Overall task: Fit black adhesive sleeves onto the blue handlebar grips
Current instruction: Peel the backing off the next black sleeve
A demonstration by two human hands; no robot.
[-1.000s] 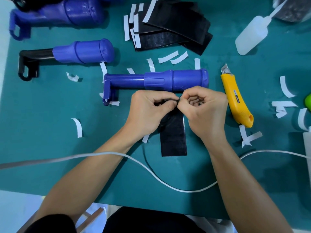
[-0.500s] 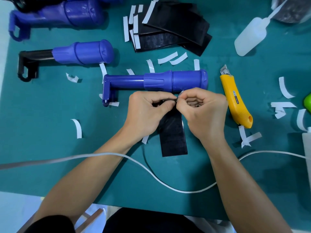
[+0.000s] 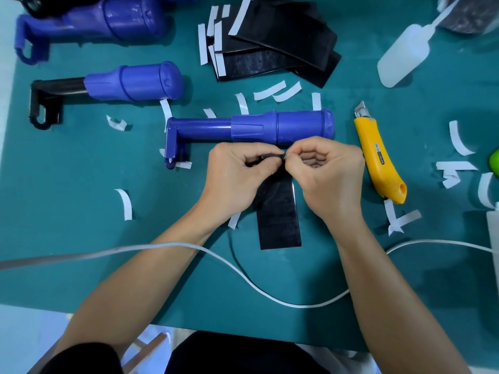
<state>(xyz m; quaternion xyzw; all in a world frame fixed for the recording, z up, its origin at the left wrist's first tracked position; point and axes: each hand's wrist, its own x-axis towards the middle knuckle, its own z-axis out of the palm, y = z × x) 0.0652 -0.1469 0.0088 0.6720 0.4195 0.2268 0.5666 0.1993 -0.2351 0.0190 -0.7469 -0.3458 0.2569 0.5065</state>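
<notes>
A blue handlebar grip [image 3: 280, 126] on a blue bar lies across the middle of the green mat. Just in front of it a black adhesive sleeve [image 3: 279, 214] lies flat, its far end lifted between my hands. My left hand [image 3: 237, 179] pinches that far end with thumb and forefinger. My right hand [image 3: 326, 174] pinches the same edge from the right, fingers curled; whether it holds a backing strip is hidden. Both hands touch at the fingertips. Two more blue grips [image 3: 135, 82] [image 3: 108, 21] lie at the back left.
A stack of black sleeves [image 3: 280, 41] with white backing strips sits at the back centre. A yellow utility knife [image 3: 378, 155] lies right of my hands, a squeeze bottle [image 3: 402, 55] beyond it. White peeled strips [image 3: 125, 203] litter the mat. A white cable [image 3: 243, 273] crosses over my forearms.
My hands have stayed on the sleeve's far edge; the right fingertips shifted slightly toward the left hand. The sleeve and grip have not moved.
</notes>
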